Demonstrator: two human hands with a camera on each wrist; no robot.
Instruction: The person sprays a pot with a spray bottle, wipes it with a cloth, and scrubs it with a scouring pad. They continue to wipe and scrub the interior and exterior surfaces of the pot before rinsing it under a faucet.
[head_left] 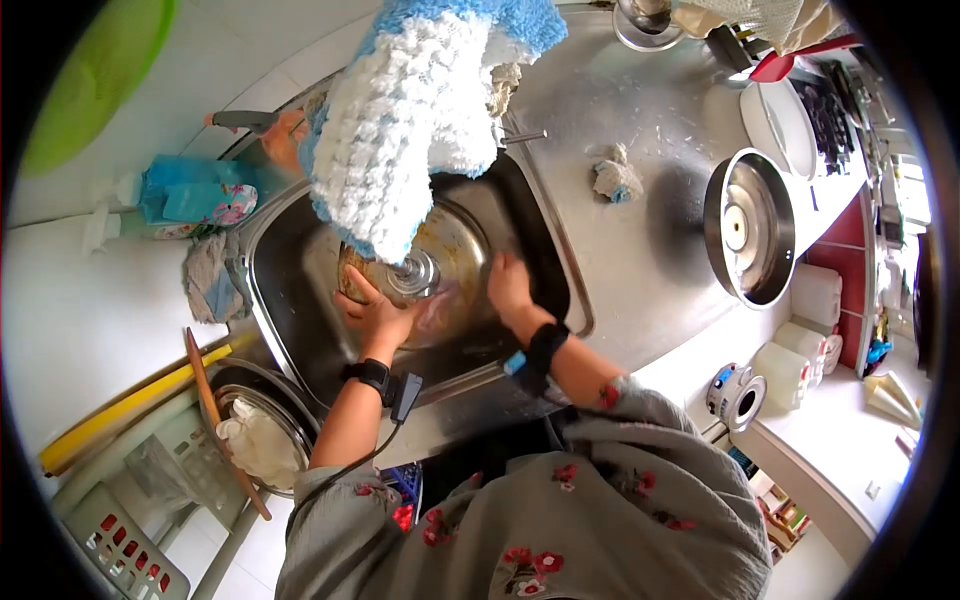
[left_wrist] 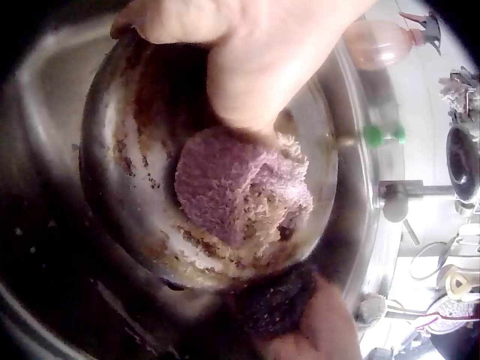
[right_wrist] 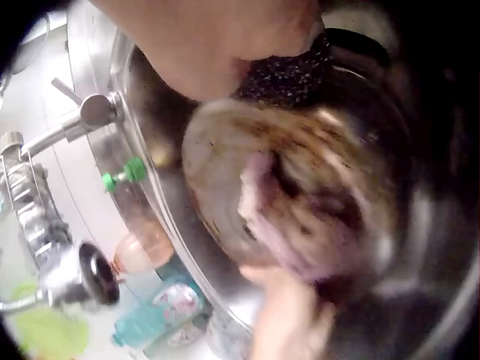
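Observation:
A round metal vessel (left_wrist: pixel 112 165) with brown burnt stains lies tilted in the steel sink (head_left: pixel 530 220). Inside it is a crumpled pinkish-purple cloth (left_wrist: pixel 217 180), also visible in the right wrist view. My left hand (head_left: pixel 385 320) holds the vessel at its side, fingers by the rim and thumb over the cloth. A dark scouring pad (right_wrist: pixel 289 79) is in the grip of my right hand (head_left: pixel 512 285), close to the vessel's rim. In the head view that pad is hidden by the hand.
A blue-and-white knitted cloth (head_left: pixel 400 120) hangs over the sink, near the chrome tap spray head (right_wrist: pixel 82 281). On the right counter stand a steel pan (head_left: pixel 720 230) and a small rag (head_left: pixel 618 180). At the left are a blue pouch (head_left: pixel 195 190) and a grey rag (head_left: pixel 215 275).

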